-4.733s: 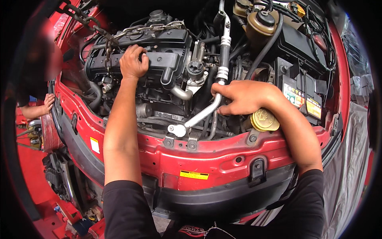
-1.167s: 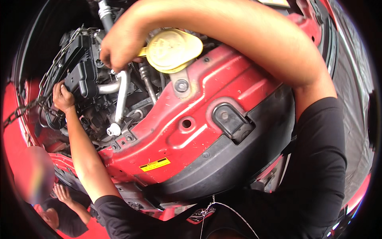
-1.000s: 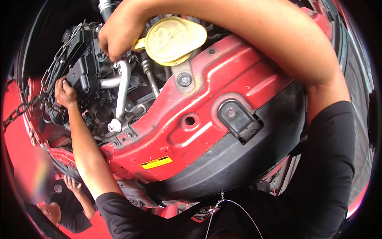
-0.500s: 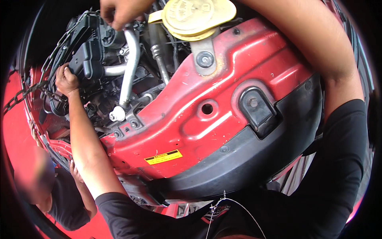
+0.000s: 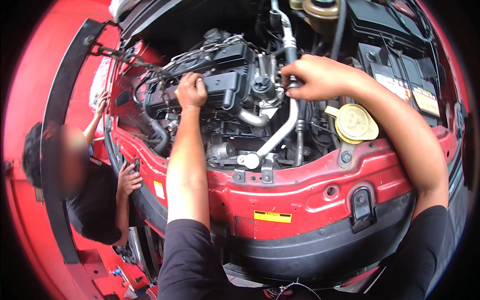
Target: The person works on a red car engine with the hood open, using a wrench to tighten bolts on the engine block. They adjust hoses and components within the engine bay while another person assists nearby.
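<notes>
My left hand [image 5: 192,92] is closed at the front edge of the black engine cover [image 5: 220,83], its fingers curled over it. Across the engine bay, my right hand [image 5: 320,77] has thumb and fingers bent around the dark upper section of a silver metal pipe [image 5: 280,135]. That pipe slants down to a pale round end fitting [image 5: 248,160] near the red front panel. A steel chain [image 5: 220,47] lies along the engine's top, and part of it hangs close to my left hand.
A black upright beam [image 5: 62,135] at left holds the chain's end. Beside it a co-worker in a dark shirt [image 5: 95,200] rests a hand [image 5: 129,179] on the car's edge. The yellow reservoir cap [image 5: 356,122], black battery [image 5: 395,75] and red front panel [image 5: 300,200] surround the bay.
The view has swung left and pulled back, showing more of the bay and the co-worker. My left hand stays at the engine cover; my right is still at the pipe's upper part.
</notes>
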Tool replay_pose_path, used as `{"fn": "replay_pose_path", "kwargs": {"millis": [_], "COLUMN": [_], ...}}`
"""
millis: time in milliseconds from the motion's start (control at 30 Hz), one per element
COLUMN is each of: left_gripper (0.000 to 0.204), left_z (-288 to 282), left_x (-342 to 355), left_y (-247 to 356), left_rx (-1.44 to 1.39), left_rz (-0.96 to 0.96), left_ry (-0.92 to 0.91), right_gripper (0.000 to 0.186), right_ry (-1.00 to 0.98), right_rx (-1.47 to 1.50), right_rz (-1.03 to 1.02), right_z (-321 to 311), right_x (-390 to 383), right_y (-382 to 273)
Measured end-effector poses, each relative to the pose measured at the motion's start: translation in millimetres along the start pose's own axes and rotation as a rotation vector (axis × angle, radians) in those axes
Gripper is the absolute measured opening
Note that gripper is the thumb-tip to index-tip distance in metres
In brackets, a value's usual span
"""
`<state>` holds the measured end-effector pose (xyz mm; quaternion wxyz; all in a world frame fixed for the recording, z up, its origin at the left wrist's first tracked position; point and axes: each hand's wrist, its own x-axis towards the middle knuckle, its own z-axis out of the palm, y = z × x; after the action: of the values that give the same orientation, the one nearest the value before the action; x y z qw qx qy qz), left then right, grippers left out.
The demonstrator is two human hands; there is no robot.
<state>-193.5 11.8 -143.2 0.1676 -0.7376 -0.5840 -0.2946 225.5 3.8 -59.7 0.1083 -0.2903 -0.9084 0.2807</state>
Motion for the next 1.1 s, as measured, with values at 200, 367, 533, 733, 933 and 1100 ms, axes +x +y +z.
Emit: {"fn": "replay_pose_path", "kwargs": {"millis": [200, 367, 533, 733, 933, 1100], "left_gripper": [0.017, 0.016, 0.015, 0.016, 0.017, 0.019], "left_z": [-1, -1, -1, -4, -2, 0], "left_x": [-3, -2, -2, -4, -1, -4], "left_y": [4, 9, 10, 9, 9, 8], "left_rx": [-0.009, -0.006, 0.003, 0.005, 0.020, 0.010], "left_rz": [-0.015, -0.032, -0.036, -0.044, -0.077, -0.062], "left_ry": [0.023, 0.006, 0.001, -0.004, -0.039, -0.021], "right_gripper": [0.028, 0.029, 0.034, 0.033, 0.033, 0.032], "right_ry": [-0.026, 0.005, -0.101, -0.053, -0.089, -0.054], "right_rx": [0.031, 0.041, 0.060, 0.048, 0.090, 0.101], "right_rz": [0.019, -0.017, 0.088, -0.012, 0.031, -0.014], "right_z": [-1, 0, -11, -4, -9, -3], "right_x": [1, -1, -2, 1, -2, -1], "right_y": [-3, 0, -7, 1, -3, 4]}}
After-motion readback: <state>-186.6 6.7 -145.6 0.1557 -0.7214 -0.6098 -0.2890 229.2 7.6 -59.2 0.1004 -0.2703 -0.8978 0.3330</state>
